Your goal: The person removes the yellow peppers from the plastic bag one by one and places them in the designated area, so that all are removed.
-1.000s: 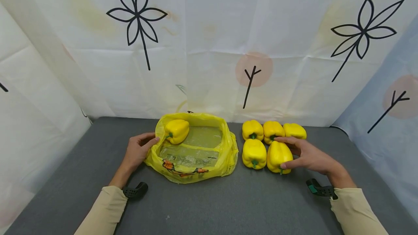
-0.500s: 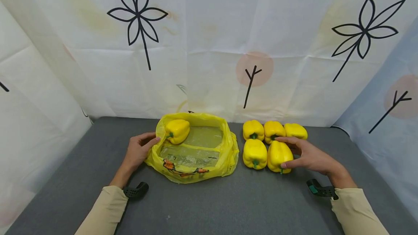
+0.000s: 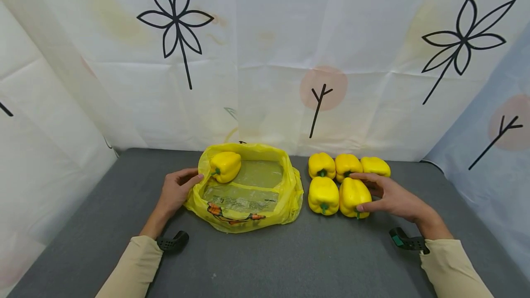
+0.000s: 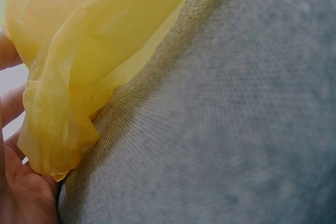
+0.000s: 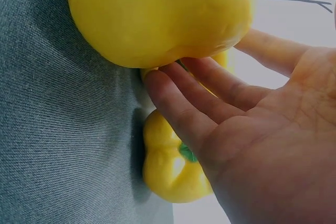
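In the head view a yellow plastic bag (image 3: pixel 240 222) lies with its mouth spread open, a yellow bell pepper (image 3: pixel 225 165) inside at its far left. My left hand (image 3: pixel 175 193) pinches the bag's left rim between thumb and fingers. The left wrist view shows thin crumpled plastic (image 4: pixel 58 124) against those fingers. On the right, my right hand (image 3: pixel 393 199) grips a yellow bell pepper (image 3: pixel 353 194), thumb near its green stem and fingertips over its far end. From the right wrist, that pepper (image 5: pixel 152 17) looms large, with several fingers along its side.
To the left of the gripped pepper sits another bell pepper (image 3: pixel 323 197). Behind them three more stand in a row, including a middle one (image 3: pixel 347 163) and one lying sideways (image 3: pixel 375 166). A patterned white cloth (image 3: pixel 265 105) rises behind the grey table (image 3: pixel 265 266).
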Motion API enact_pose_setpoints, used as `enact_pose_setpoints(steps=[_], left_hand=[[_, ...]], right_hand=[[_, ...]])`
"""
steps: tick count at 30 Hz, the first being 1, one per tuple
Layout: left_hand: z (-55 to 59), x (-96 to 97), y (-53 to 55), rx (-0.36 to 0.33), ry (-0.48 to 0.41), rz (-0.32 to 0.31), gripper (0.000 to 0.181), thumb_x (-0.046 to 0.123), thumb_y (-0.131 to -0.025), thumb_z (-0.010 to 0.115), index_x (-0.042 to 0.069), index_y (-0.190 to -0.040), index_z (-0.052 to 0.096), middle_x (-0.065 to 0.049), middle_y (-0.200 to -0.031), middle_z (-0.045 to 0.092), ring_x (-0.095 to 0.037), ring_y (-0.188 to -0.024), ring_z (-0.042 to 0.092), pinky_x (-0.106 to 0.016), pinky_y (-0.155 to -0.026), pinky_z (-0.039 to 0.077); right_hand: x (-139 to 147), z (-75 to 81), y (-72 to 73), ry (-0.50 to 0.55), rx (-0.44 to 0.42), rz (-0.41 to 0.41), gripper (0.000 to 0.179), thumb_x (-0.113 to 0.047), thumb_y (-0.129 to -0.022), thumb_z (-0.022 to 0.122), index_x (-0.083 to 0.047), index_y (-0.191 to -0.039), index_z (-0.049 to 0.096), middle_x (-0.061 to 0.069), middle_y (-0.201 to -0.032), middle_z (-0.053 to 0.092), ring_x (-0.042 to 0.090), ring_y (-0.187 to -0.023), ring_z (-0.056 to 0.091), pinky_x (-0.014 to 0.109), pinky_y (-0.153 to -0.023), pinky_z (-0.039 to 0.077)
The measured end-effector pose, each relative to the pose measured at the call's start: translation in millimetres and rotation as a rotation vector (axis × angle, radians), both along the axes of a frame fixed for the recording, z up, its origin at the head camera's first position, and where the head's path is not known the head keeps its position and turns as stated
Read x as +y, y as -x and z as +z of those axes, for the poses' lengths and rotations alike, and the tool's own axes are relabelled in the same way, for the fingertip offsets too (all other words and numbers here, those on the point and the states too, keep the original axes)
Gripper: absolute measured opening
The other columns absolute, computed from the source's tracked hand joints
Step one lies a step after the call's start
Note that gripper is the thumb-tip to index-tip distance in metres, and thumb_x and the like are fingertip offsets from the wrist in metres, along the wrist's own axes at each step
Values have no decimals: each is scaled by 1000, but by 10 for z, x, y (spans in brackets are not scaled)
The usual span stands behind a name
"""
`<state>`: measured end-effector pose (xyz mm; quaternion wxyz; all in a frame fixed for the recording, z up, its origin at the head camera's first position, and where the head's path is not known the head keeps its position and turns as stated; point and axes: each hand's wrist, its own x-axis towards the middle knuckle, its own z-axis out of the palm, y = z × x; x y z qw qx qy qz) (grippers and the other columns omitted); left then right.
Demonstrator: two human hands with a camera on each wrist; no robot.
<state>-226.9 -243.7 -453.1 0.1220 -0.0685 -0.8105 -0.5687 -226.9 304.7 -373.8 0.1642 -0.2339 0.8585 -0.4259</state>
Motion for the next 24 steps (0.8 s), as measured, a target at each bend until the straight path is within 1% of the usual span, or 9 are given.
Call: enact_pose_setpoints(steps=[8,12,19,24], left_hand=[[-9,-4,5,3,-3,-7,35,20,-101,67,-3,-128,69,-23,-120,68,-2,-94,64,-18,-80,53],[-17,-6,8,12,-3,-8,35,19,-101,67,-3,-127,69,-23,-119,68,-2,-94,64,-18,-79,53],[-29,-8,19,30,-9,-5,34,18,-100,67,-5,-126,69,-24,-117,68,-2,-93,65,-19,-79,53],[-37,-8,26,40,-10,-6,33,17,-100,67,-6,-125,69,-24,-117,68,-3,-92,65,-19,-79,53]], right_hand=[[-7,10,-13,-3,47,-5,77,-16,-92,77,6,-153,36,30,-154,35,54,-135,41,50,-99,48],[-7,9,-12,8,37,-10,77,-16,-92,77,6,-153,36,29,-155,35,53,-135,40,51,-99,48],[-17,1,-11,8,29,-20,77,-17,-92,77,6,-153,36,30,-155,34,54,-136,39,57,-101,46],[-25,3,-14,14,25,-17,77,-17,-92,77,7,-153,35,30,-155,33,55,-137,37,56,-101,46]])
